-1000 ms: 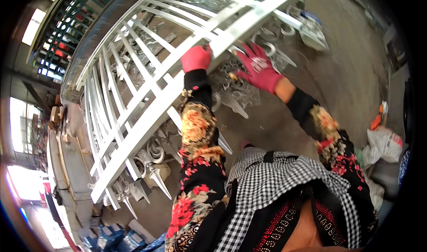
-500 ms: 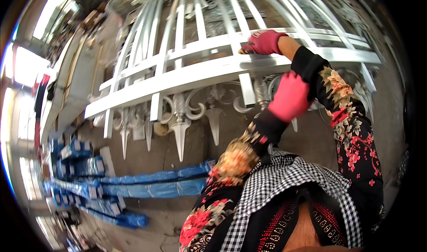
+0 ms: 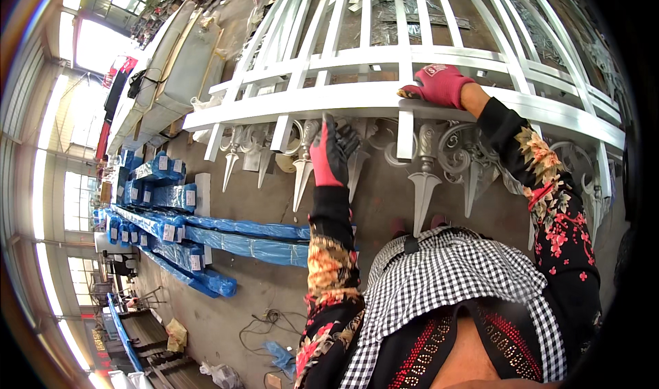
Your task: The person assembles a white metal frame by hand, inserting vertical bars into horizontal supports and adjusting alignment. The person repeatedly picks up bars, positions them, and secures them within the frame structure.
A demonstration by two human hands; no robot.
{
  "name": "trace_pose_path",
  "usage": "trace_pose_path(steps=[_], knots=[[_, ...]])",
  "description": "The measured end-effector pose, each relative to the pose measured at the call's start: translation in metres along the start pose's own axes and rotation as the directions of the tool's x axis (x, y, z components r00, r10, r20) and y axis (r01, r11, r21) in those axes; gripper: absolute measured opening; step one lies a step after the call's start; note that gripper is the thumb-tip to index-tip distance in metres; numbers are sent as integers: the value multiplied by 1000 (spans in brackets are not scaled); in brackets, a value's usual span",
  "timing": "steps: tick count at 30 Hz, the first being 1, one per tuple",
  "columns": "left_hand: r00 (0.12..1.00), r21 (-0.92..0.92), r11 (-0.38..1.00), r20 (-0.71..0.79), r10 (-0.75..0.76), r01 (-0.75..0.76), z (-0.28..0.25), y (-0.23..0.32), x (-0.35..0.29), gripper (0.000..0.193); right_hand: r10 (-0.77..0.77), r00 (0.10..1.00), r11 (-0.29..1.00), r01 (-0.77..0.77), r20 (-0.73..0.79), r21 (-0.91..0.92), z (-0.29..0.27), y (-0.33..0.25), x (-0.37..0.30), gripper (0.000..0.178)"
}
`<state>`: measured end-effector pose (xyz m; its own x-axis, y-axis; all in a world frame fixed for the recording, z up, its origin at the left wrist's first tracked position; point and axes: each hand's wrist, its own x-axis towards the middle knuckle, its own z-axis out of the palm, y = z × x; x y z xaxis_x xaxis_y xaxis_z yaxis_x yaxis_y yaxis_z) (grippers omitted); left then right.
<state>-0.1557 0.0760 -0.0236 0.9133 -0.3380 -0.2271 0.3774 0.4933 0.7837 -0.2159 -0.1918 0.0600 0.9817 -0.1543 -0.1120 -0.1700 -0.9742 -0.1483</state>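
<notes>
Across the front lies a white metal fence panel [image 3: 274, 109] with long upright bars. Grey spear-shaped finials [image 3: 424, 190] and scroll ornaments [image 3: 456, 154] show below its near rail. My right hand [image 3: 443, 85], in a red glove with a dark palm, has its fingers curled over the rail beside an upright bar. Just under the same rail is my left hand [image 3: 333, 154], similarly gloved, its dark palm showing and fingers apart. It holds nothing visible and hovers in front of a finial; whether its fingertips touch the rail I cannot tell.
Blue-wrapped long bundles [image 3: 247, 241] are stacked at the left. Behind them stands a long grey bench-like structure [image 3: 171, 66]. A dark cable [image 3: 264, 320] and a blue plastic scrap [image 3: 280, 355] lie on the floor. Metal pieces [image 3: 419, 24] lie beyond the rails.
My left hand has moved left from beside my right forearm and turned its palm into view. My right hand stays on the rail. The view has shifted, showing more of the left side.
</notes>
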Motion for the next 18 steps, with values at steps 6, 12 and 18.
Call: trace_pose_path(steps=[6, 12, 18], knots=[[999, -102, 994, 14, -37, 38, 31, -20, 45, 50, 1, 997, 998, -5, -79, -55, 17, 12, 6, 77], [995, -168, 983, -85, 56, -69, 56, -38, 40, 50, 151, 989, 988, -151, 0, 36, 5, 29, 9, 81], [995, -176, 980, -36, 90, -95, 65, -48, 46, 48, 134, 990, 979, -138, -35, -149, -12, 28, 10, 75]])
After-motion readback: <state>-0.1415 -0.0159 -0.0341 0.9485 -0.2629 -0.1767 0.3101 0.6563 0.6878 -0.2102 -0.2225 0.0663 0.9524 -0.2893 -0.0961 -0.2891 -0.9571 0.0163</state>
